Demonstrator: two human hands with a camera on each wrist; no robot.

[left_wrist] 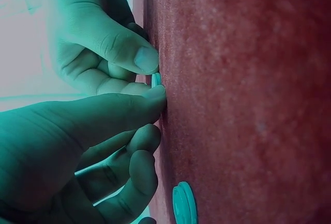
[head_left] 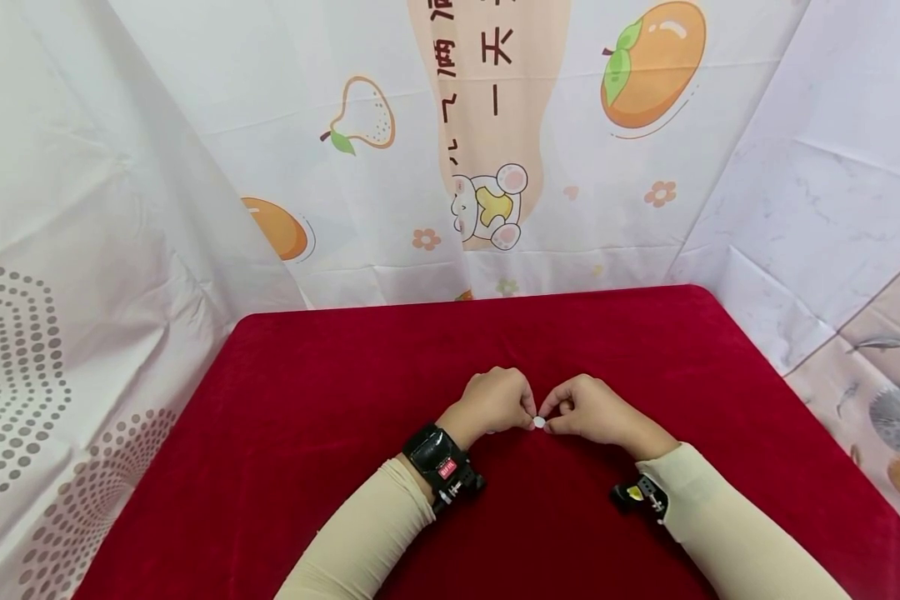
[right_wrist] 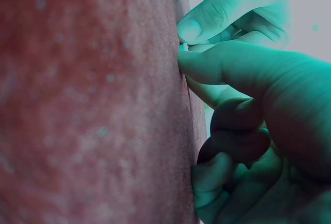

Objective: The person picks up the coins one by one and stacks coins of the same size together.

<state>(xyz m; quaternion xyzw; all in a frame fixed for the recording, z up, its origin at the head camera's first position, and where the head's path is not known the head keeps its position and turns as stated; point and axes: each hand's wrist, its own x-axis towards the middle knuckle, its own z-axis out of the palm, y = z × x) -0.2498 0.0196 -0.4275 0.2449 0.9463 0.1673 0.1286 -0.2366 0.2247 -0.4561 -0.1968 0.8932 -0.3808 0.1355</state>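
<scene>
Both forearms in tan sleeves came in from the near edge, each wrist carrying a strapped camera, and met at the middle of the red cloth (head_left: 307,400). The left hand (head_left: 495,402) and the right hand (head_left: 592,410) lay knuckle to knuckle, fingers curled inward, the tips of both pinching one small white disc (head_left: 539,422) that sat exactly between them, low against the cloth. Neither hand was nearer; the disc was shared, left fingertips on its left rim, right fingertips on its right rim. From the left wrist view the disc (left_wrist: 156,79) showed edge-on, thin, caught between a left fingertip (left_wrist: 152,97) and the right thumb (left_wrist: 145,58), flat face toward the cloth or close to it; whether it rested fully on the cloth could not be told. The right wrist view gave the same: only a sliver of the disc (right_wrist: 183,46) between the meeting tips. A second disc (left_wrist: 184,203) lay flat on the cloth just beside the left hand's curled lower fingers, untouched. Beyond the hands the cloth ran bare to its far edge, then a printed fruit curtain (head_left: 495,125).
</scene>
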